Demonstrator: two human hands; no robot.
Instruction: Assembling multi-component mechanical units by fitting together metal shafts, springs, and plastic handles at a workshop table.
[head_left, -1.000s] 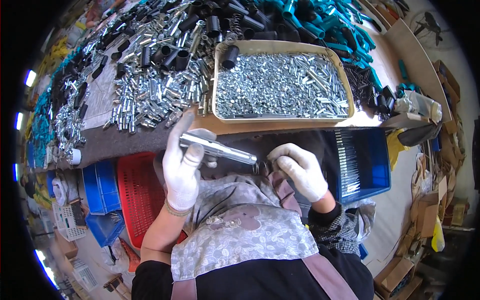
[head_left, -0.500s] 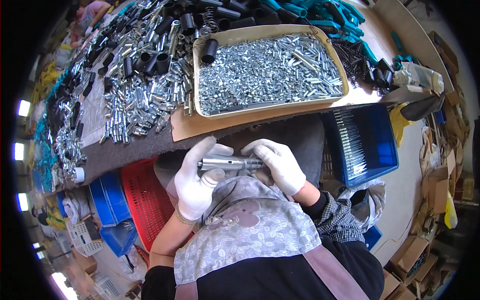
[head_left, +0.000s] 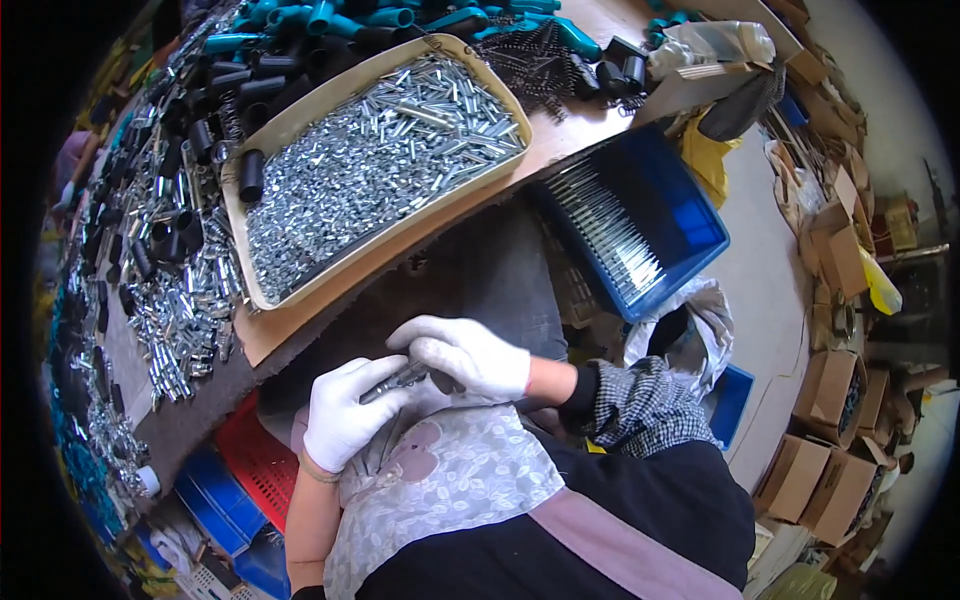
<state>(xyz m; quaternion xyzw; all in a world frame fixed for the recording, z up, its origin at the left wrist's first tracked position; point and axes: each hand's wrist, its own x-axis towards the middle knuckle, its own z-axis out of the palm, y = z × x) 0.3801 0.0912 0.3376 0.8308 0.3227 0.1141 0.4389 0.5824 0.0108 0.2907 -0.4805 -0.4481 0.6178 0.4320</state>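
Observation:
In white gloves, both my hands meet above my apron-covered lap. My left hand is closed round one end of a silvery metal tube, thumb and fingers pinching it. The fingers of my right hand curl over the tube's other end, where a darker part shows below the palm. Most of the tube is hidden by the gloves. Beyond my hands, on the bench, stands a cream tray heaped with small metal pins and short cylinders.
Loose metal tubes lie left of the tray. A black sleeve rests at its left rim. Teal handles are piled behind. To the right, a blue crate holds a row of metal rods. A red basket sits below the bench.
My view has swung to the right, so the bench appears tilted. My right hand has come closer to the left and now covers much of the tube, which showed plainly before.

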